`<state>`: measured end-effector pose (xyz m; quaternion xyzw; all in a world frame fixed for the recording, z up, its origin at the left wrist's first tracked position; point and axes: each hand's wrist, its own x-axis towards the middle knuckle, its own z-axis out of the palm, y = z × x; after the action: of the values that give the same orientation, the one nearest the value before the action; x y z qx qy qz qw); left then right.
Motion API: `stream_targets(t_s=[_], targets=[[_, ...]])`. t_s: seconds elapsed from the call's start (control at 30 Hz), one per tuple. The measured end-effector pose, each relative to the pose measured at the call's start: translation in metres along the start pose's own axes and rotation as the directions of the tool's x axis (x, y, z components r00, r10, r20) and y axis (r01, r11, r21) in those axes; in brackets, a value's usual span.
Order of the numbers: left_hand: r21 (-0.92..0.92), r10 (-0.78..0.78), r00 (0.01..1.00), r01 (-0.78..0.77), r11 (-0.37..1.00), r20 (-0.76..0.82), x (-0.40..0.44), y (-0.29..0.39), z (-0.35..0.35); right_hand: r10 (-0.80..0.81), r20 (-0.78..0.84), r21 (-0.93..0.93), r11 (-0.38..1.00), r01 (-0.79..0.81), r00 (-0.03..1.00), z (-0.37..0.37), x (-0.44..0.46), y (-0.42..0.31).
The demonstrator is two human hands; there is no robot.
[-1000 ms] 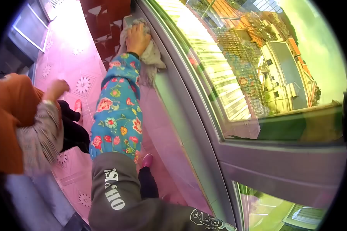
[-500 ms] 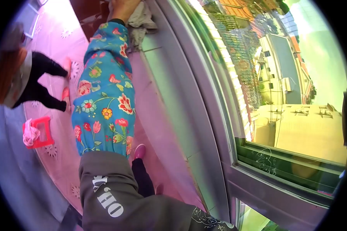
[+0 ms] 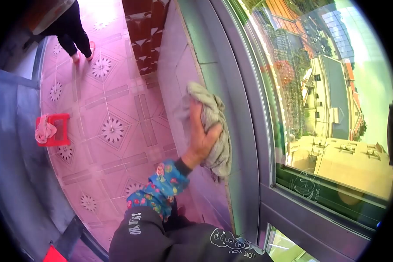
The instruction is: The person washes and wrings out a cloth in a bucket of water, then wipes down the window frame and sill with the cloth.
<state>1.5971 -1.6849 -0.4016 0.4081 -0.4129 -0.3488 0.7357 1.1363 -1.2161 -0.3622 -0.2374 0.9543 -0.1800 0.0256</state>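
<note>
My left hand (image 3: 201, 139) is pressed over a crumpled grey-beige cloth (image 3: 220, 139), with the thumb and one finger plainly visible on top. The other fingers are blurred or hidden by the cloth. The cloth lies along the edge of a tiled ledge (image 3: 209, 72) below the window, partly over its pinkish side wall. A blue floral sleeve (image 3: 166, 179) covers my forearm, under a dark upper sleeve. My right hand is out of view.
The window frame (image 3: 249, 105) runs along the right, with buildings beyond the glass. A red stool (image 3: 65, 126) holding a pink cloth (image 3: 45, 129) stands on the tiled floor (image 3: 113, 131). Another person (image 3: 70, 30) stands at upper left. A dark red patterned panel (image 3: 146, 39) is at the top.
My left hand has drawn the cloth back along the ledge, from the top of the view to nearer my body. The other person has moved toward the top of the view.
</note>
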Motion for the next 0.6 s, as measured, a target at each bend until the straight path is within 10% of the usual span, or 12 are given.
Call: stream_targets(t_s=[0.23, 0.4, 0.57, 0.6], targets=[[0.467, 0.398, 0.916, -0.327, 0.822, -0.058, 0.222, -0.022, -0.027, 0.125, 0.001, 0.08, 0.989, -0.124, 0.992, -0.053, -0.027, 0.035], [0.829, 0.234, 0.953, 0.031, 0.558, -0.194, 0.227, 0.012, -0.003, 0.266, -0.028, 0.248, 0.936, -0.251, 0.964, -0.085, -0.057, 0.078], [0.694, 0.56, 0.643, -0.702, 0.16, 0.522, 0.171, -0.008, -0.017, 0.383, -0.029, 0.444, 0.832, -0.332, 0.923, -0.119, -0.091, 0.138], [0.65, 0.504, 0.711, -0.684, 0.332, 0.49, 0.143, -0.006, -0.012, 0.386, -0.013, 0.485, 0.809, -0.332, 0.922, -0.119, -0.093, 0.147]])
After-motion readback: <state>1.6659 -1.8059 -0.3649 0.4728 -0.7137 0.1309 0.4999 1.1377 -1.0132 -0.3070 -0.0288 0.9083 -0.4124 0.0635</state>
